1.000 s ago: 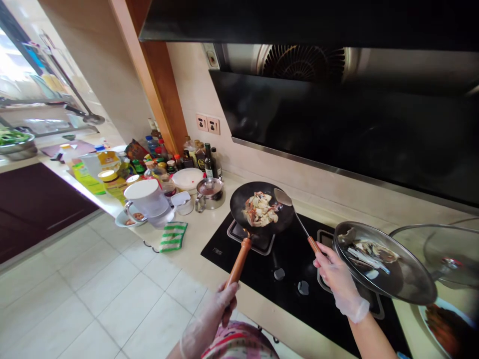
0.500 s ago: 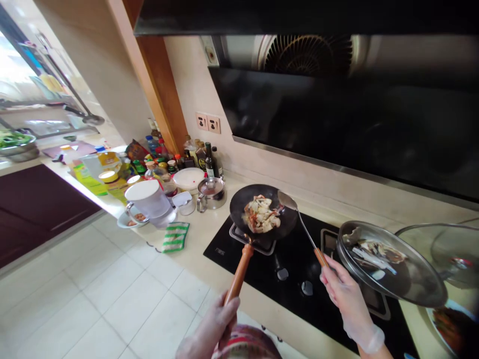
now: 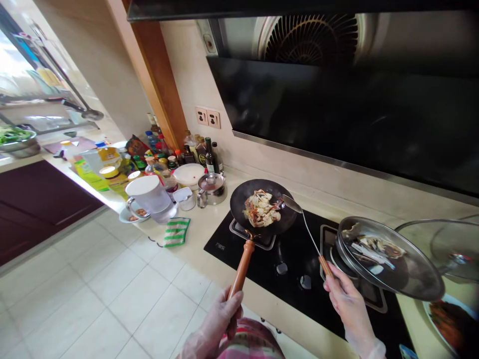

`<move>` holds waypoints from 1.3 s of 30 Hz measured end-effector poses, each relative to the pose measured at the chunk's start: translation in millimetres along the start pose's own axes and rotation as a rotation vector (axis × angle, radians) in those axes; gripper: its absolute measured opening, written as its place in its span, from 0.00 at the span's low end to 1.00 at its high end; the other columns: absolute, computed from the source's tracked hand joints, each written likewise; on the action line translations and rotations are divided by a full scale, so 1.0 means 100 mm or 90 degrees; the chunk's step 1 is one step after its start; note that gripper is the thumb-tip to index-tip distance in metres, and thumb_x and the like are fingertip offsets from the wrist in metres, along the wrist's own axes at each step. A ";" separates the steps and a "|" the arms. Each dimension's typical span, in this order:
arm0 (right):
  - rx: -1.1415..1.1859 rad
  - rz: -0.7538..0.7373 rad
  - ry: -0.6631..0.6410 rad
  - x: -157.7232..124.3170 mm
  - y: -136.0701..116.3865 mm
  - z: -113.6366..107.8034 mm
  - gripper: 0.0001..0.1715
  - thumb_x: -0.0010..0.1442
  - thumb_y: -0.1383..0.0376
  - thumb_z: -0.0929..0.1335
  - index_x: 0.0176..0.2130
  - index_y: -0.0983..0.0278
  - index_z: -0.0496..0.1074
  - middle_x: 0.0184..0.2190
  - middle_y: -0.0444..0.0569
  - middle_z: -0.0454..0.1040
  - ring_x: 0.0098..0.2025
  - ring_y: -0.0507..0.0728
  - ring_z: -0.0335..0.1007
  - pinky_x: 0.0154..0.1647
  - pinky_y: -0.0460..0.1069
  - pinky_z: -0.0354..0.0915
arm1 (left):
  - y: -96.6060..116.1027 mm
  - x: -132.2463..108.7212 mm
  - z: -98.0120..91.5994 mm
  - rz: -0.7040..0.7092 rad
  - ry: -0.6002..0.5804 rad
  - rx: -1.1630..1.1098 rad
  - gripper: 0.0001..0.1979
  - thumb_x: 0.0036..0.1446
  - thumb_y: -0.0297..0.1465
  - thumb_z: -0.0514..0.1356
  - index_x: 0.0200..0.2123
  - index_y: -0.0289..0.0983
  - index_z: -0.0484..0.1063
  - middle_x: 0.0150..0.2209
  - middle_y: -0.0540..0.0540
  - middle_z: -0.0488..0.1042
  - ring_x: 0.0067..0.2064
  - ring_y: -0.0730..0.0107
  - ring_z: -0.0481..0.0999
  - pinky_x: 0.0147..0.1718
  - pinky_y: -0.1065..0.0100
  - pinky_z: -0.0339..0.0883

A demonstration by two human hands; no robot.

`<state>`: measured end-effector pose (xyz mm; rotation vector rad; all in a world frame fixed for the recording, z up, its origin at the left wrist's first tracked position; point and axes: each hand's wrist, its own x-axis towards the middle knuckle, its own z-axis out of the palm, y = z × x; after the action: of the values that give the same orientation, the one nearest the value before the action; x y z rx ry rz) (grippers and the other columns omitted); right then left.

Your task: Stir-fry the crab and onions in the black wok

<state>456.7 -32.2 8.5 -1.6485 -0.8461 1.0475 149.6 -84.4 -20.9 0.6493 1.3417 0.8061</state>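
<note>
Tilted more edge-on than half a second earlier, the slim metal spatula (image 3: 292,203) overlaps the right rim of the round black wok (image 3: 238,201); contact cannot be told. Left grip (image 3: 224,311): closed around the wok's brown wooden handle (image 3: 242,267). Right grip (image 3: 348,299): closed around the spatula's handle. White-and-orange crab-like pieces (image 3: 262,209) sit inside the wok; doneness cannot be told. Other pale pieces (image 3: 379,244) remain in the wide grey metal pan (image 3: 417,281), right of the wok. Flat black glass hob (image 3: 295,244) separates the two vessels; the lidded steel pot (image 3: 212,194), just left of the wok, limits sideways travel.
</note>
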 end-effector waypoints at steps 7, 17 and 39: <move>-0.108 -0.110 -0.004 0.17 0.36 -0.09 0.38 0.51 0.43 0.70 0.54 0.61 0.72 0.34 0.48 0.77 0.34 0.58 0.74 0.32 0.50 0.69 | 0.18 -0.09 -0.05 0.016 -0.004 -0.021 0.30 0.48 0.56 0.61 0.44 0.38 0.66 0.33 0.50 0.72 0.21 0.77 0.70 0.20 0.73 0.53; -0.373 -0.149 -0.038 0.73 1.04 -0.31 0.35 0.57 0.43 0.62 0.56 0.59 0.68 0.54 0.54 0.75 0.54 0.65 0.72 0.56 0.58 0.65 | 0.44 -0.27 -0.12 0.058 0.147 0.027 0.38 0.43 0.58 0.64 0.48 0.36 0.70 0.44 0.41 0.76 0.45 0.56 0.75 0.41 0.65 0.67; -0.302 -0.118 0.105 0.29 1.11 -0.03 0.33 0.60 0.44 0.61 0.53 0.61 0.72 0.53 0.56 0.76 0.53 0.67 0.73 0.56 0.60 0.66 | 0.12 -0.08 -0.24 0.052 0.160 -0.016 0.36 0.47 0.57 0.62 0.50 0.37 0.71 0.49 0.40 0.76 0.52 0.51 0.74 0.48 0.58 0.70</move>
<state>476.2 -39.4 -104.4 -1.9695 -1.1723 0.5981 124.4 -84.8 -10.3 0.5997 1.5370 0.9937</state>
